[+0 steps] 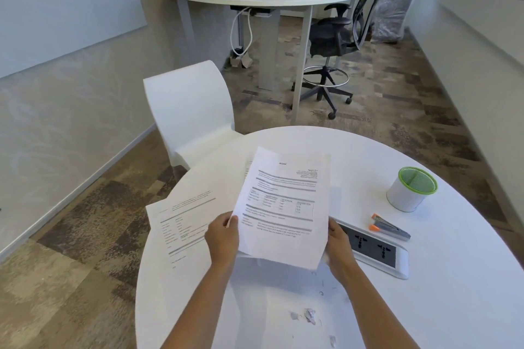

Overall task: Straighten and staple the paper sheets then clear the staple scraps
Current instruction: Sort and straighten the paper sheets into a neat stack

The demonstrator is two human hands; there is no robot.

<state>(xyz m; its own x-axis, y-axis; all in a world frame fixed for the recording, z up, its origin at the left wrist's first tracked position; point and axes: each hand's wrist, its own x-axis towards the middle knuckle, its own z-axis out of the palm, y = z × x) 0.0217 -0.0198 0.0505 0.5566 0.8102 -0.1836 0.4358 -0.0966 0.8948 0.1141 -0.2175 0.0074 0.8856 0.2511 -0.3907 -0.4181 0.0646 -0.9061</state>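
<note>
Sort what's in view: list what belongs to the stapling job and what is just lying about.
Job: held sheets, gripped at their side edges by the left hand and right hand; loose sheet lying to their left; orange-tipped stapler; staple scraps.
Lying about: green-rimmed pen cup; socket panel; white chair; black office chair.

The table (pixel 453 306) is plain white, and the paper sheet (pixel 283 201) is white with black print crossed by grey bands; the stapler (pixel 390 227) is grey with orange ends, the scraps (pixel 309 316) silvery grey. The cup (pixel 402 198) is white with a lime-green rim and green mesh lining, the socket panel (pixel 371 246) dark grey in a white frame. The near chair (pixel 187 105) is white, the office chair (pixel 340 34) black, the carpet (pixel 85 249) mottled in brown and beige patches, the wall (pixel 56 110) pale grey with a faint leaf pattern
</note>
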